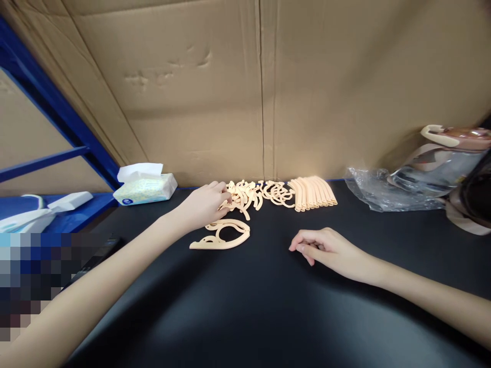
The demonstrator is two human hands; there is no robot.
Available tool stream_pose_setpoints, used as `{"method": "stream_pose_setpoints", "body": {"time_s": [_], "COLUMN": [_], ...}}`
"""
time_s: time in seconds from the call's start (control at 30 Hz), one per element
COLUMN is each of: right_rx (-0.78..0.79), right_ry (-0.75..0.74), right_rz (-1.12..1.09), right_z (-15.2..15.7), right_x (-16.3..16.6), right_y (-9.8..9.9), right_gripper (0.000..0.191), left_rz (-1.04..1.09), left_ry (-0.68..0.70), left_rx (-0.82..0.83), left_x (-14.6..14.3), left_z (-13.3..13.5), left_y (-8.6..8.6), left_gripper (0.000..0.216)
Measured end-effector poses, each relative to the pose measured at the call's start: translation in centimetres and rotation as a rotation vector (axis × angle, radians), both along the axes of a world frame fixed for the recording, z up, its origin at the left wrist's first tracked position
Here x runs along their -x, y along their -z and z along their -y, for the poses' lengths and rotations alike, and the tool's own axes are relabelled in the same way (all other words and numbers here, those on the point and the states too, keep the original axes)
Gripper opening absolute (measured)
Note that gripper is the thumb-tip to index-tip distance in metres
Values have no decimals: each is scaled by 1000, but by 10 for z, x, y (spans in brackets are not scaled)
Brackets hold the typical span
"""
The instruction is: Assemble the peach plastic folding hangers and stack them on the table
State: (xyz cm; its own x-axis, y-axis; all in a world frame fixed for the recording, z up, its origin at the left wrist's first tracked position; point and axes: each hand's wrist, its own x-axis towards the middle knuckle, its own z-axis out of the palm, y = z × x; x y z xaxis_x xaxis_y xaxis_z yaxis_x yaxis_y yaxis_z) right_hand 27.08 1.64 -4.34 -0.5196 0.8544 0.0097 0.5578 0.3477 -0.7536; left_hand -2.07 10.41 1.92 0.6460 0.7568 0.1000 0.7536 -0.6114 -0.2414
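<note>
My left hand (205, 205) reaches over the left end of a pile of small curved beige plastic pieces (245, 193). Its fingers are bent downward and slightly apart, and the fingertips are partly hidden among the pieces. Just in front of it, flat on the black tabletop, lies a beige plastic folding hanger (230, 241), with its two arms folded round into a loop. Over the table on the right, my right hand (320, 248) is loosely curled, thumb against fingers, with nothing visible in it. Behind it stands a neat row of curved beige hanger arms (312, 193).
Beige hooks (276, 192) lie between pile and row. A tissue pack (148, 188) sits at the back left beside a blue metal frame (57, 112). Clear plastic wrap (383, 191) and a bottle (429, 163) are at right. Cardboard (192, 92) walls the back.
</note>
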Motion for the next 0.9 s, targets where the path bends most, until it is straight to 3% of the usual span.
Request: {"method": "stream_pose_setpoints", "body": {"time_s": [0.33, 0.57, 0.7, 0.8, 0.9], "right_rx": [2, 7, 17, -10, -54], "right_ry": [-7, -8, 35, 154, 273], "right_rz": [9, 8, -65, -209, -316], "right_z": [0, -2, 1, -1, -8], "right_x": [1, 1, 3, 1, -5], "right_y": [-3, -1, -2, -8, -15], "right_gripper": [23, 23, 24, 26, 26], "left_rz": [-13, 34, 86, 154, 234], "left_ry": [36, 67, 108, 190, 284], "left_rx": [31, 15, -26, -18, 137], "left_x": [-10, -16, -26, -38, -51], "left_z": [-17, -15, 7, 36, 64], "left_y": [6, -2, -13, -16, -6], "left_gripper": [8, 7, 9, 6, 8]}}
